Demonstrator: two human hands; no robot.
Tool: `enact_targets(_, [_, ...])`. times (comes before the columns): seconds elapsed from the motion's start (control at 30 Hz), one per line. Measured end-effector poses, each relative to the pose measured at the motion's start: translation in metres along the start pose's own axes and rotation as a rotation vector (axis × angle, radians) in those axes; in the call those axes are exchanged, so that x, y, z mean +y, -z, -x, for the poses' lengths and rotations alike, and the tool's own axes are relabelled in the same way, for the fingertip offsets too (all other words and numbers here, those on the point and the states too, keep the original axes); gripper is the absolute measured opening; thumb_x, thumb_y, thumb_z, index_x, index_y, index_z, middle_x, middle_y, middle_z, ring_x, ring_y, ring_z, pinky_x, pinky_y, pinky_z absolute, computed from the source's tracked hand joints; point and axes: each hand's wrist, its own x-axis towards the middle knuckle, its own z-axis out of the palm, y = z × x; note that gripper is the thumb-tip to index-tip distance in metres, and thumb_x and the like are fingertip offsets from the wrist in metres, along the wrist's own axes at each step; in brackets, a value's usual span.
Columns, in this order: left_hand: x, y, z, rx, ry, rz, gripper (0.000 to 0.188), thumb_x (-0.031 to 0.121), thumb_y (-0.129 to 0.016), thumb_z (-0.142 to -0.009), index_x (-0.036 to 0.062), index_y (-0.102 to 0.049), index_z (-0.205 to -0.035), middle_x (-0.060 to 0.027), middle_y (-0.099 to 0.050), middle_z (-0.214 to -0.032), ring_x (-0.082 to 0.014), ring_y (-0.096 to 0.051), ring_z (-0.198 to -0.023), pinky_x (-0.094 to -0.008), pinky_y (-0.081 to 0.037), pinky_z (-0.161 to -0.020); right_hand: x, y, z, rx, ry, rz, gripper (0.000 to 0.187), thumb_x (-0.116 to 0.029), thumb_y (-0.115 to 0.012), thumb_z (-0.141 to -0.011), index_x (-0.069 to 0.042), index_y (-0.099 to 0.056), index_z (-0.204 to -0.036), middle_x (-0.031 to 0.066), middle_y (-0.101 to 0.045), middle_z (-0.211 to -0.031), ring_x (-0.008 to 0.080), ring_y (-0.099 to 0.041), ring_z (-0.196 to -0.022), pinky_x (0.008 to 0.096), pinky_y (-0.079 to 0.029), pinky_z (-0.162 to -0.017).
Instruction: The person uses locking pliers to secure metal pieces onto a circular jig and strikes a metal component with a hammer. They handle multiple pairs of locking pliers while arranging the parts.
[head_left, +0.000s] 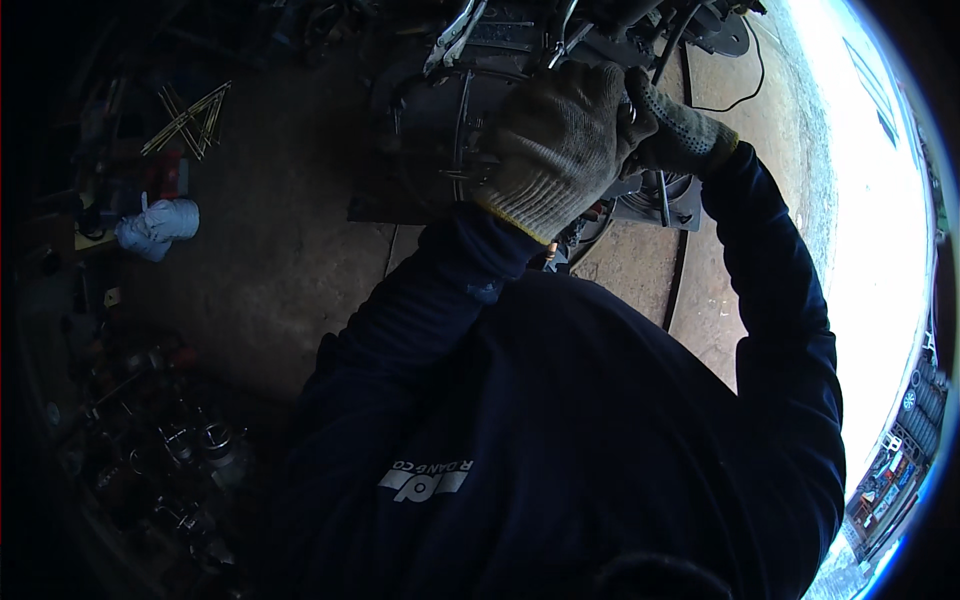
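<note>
— How do our arms sit?

— Both are raised in front of us in dark blue sleeves, elbows bent. Our left hand [555, 140], in a pale knit work glove, is curled with its back toward us against the dark metal assembly [450, 120]. Our right hand [680, 130], in a darker speckled glove, comes in from the right and meets the left one at the knuckles.

— Are the hands clamped on anything?

— The left hand's fingers are folded together, pressed on the assembly, but we cannot tell what they grip, since the glove hides it. The right hand is closed around a thin metal rod [662, 195] that runs down from it; the fingertips are hidden behind the left glove.

— Where is the assembly?

— It stands on the concrete floor [270, 250], straight ahead of us at the top of the view, with wire loops around its side and silver locking pliers [455, 35] clamped at its upper edge.

— What can we count?

— Two gloved hands, one assembly, one pair of pliers that we can make out. On the floor to the left lie one bundle of thin yellowish rods [190, 118], too many crossed to count, and one balled white cloth [158, 228]. Lower left, a heap of shiny metal parts [190, 450] is too dark for us to count
</note>
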Motion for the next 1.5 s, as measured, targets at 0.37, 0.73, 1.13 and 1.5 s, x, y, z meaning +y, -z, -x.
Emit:
enact_targets(0.37, [-0.068,0.016,0.006,-0.661,-0.299,0.048,0.032,0.027,-0.061,-0.101,0.022,-0.063,-0.132,-0.0016,-0.066,-0.112,-0.0154,-0.068,-0.102,-0.0315,-0.061,-0.087,-0.029,-0.016,-0.011,0.042,-0.111,0.284,0.1,-0.086,-0.03,-0.092,-0.004,-0.056,-0.142,0.007,-0.066,-0.095,0.0137,-0.061,-0.076,0.0295,-0.052,-0.074])
enact_targets(0.73, [-0.099,0.05,-0.048,-0.976,-0.043,0.514,0.042,0.037,-0.065,-0.1,0.0108,-0.064,-0.134,-0.0124,-0.072,-0.113,-0.0248,-0.07,-0.107,-0.0376,-0.058,-0.093,-0.055,-0.044,-0.006,0.177,0.174,0.006,0.068,-0.057,-0.045,-0.106,-0.003,-0.052,-0.145,0.0132,-0.069,-0.125,0.0221,-0.068,-0.11,0.0323,-0.056,-0.089])
enact_targets(1.13, [-0.095,0.047,-0.082,-1.058,-0.201,0.528,0.053,0.029,-0.068,-0.093,0.0041,-0.059,-0.138,-0.02,-0.066,-0.128,-0.0327,-0.063,-0.12,-0.0427,-0.052,-0.101,-0.043,-0.066,0.009,0.464,0.135,-0.035,0.072,-0.061,-0.048,-0.104,-0.003,-0.052,-0.146,0.0108,-0.069,-0.122,0.0187,-0.068,-0.1,0.0317,-0.055,-0.075])
enact_targets(1.5, [-0.086,0.074,-0.09,-1.131,-0.011,0.482,0.057,0.031,-0.068,-0.094,0.0042,-0.056,-0.144,-0.0197,-0.063,-0.134,-0.0318,-0.06,-0.127,-0.042,-0.051,-0.103,-0.039,-0.074,-0.001,0.424,0.133,-0.089,0.072,-0.061,-0.045,-0.105,-0.003,-0.051,-0.146,0.0099,-0.068,-0.121,0.0187,-0.065,-0.101,0.0312,-0.054,-0.079])
